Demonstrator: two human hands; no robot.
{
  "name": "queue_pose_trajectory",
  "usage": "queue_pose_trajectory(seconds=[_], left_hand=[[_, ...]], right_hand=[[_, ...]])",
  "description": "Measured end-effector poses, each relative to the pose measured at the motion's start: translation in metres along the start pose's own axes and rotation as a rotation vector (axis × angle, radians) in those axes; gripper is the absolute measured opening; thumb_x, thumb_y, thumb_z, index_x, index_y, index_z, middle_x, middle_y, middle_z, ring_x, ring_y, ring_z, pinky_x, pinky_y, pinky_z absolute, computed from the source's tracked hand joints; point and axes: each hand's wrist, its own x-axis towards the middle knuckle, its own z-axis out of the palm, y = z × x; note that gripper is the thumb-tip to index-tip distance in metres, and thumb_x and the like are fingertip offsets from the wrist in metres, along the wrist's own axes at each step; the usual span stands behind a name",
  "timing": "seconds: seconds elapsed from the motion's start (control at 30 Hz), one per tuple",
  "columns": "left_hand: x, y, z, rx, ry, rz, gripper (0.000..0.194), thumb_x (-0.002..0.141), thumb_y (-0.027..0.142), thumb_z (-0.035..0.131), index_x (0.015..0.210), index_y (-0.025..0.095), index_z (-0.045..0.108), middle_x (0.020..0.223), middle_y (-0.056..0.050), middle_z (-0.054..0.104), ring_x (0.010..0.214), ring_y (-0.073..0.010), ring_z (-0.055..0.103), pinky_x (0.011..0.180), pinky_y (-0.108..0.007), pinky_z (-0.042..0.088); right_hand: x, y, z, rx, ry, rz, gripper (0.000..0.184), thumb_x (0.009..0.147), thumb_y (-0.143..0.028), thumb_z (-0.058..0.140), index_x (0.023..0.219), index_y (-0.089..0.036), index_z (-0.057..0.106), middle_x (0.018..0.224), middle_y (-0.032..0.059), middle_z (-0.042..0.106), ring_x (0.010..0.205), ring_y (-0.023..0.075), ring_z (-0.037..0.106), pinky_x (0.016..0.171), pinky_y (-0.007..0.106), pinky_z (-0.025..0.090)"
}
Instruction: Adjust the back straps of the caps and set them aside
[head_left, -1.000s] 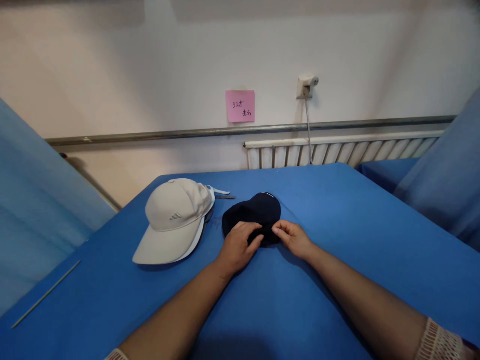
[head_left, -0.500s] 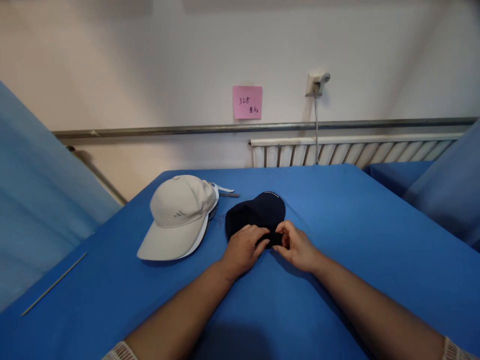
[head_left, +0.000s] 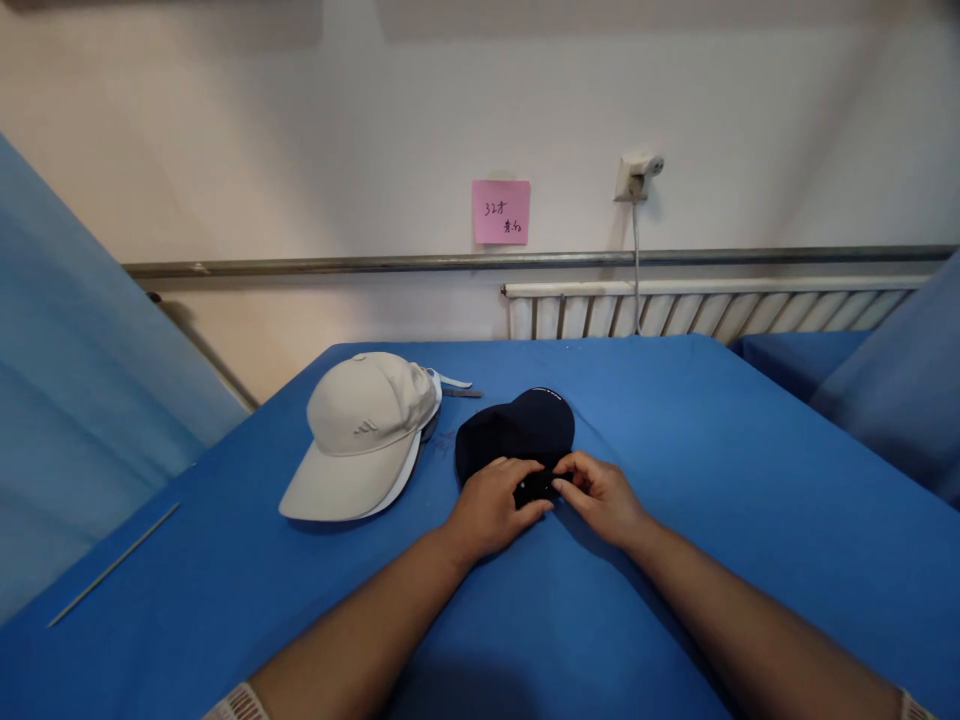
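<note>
Left hand (head_left: 489, 508): gripping dark cap (head_left: 517, 425)
Right hand (head_left: 604, 503): apparently pinching its edge
Slip: could come from loose pinch

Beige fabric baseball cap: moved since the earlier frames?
No. The beige fabric baseball cap stays put against the far left corner of the blue-covered table; the whole picture shifted with the camera.

I count two hands, a left hand (head_left: 491, 510) and a right hand (head_left: 600, 497), mid-frame, with one dark cap (head_left: 532, 425). Left of centre, one stack of caps (head_left: 360, 425) (at least three, by my feed). Then one stick (head_left: 114, 565) lower left, one note (head_left: 501, 213) and one socket (head_left: 631, 180) upper centre, one rail (head_left: 390, 265), one radiator (head_left: 690, 308) right.
</note>
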Motion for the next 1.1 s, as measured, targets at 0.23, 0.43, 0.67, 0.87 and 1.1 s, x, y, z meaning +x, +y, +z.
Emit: queue_pose_trajectory(seconds=[0.23, 0.43, 0.67, 0.87, 1.1], left_hand=[[0.0, 0.004, 0.001, -0.009, 0.05, 0.049, 0.019, 0.092, 0.028, 0.052, 0.105, 0.021, 0.064, 0.098, -0.003, 0.069, 0.091, -0.0182, 0.06, 0.08, -0.032, 0.045], [0.001, 0.002, 0.002, -0.071, 0.09, 0.104, 0.018, 0.095, 0.03, 0.049, 0.096, 0.021, 0.065, 0.092, -0.003, 0.068, 0.086, -0.0163, 0.058, 0.081, -0.031, 0.045], [0.001, 0.005, -0.003, 0.069, 0.054, 0.146, 0.017, 0.093, 0.032, 0.052, 0.096, 0.019, 0.063, 0.094, -0.005, 0.067, 0.087, -0.0187, 0.057, 0.082, -0.034, 0.044], [0.0, 0.011, -0.003, 0.244, 0.033, 0.183, 0.022, 0.095, 0.031, 0.044, 0.092, 0.017, 0.061, 0.091, -0.007, 0.066, 0.083, -0.0196, 0.056, 0.077, -0.035, 0.042], [-0.001, 0.012, -0.005, 0.28, 0.083, 0.246, 0.02, 0.096, 0.025, 0.043, 0.095, 0.017, 0.062, 0.094, -0.007, 0.066, 0.086, -0.0195, 0.055, 0.078, -0.035, 0.041]], right_hand=[[0.002, 0.004, 0.008, 0.341, 0.002, 0.126, 0.015, 0.077, -0.035, 0.064, 0.08, -0.02, 0.062, 0.064, -0.0033, 0.057, 0.052, 0.0096, 0.047, 0.05, 0.023, 0.037], [0.005, 0.0, 0.008, 0.459, -0.023, 0.161, 0.02, 0.073, -0.039, 0.067, 0.078, -0.02, 0.063, 0.066, -0.0023, 0.059, 0.056, 0.0104, 0.051, 0.052, 0.023, 0.043], [0.003, -0.002, 0.006, 0.432, -0.008, 0.154, 0.022, 0.075, -0.038, 0.066, 0.077, -0.02, 0.053, 0.063, -0.0049, 0.054, 0.052, 0.0094, 0.05, 0.052, 0.023, 0.043], [0.0, 0.002, 0.005, 0.341, -0.08, 0.121, 0.017, 0.081, -0.037, 0.061, 0.082, -0.021, 0.055, 0.062, -0.0043, 0.055, 0.053, 0.0104, 0.052, 0.052, 0.023, 0.043], [-0.002, 0.001, 0.005, 0.452, -0.095, 0.104, 0.016, 0.08, -0.035, 0.063, 0.082, -0.021, 0.055, 0.071, -0.0024, 0.058, 0.063, 0.0123, 0.058, 0.063, 0.027, 0.049]])
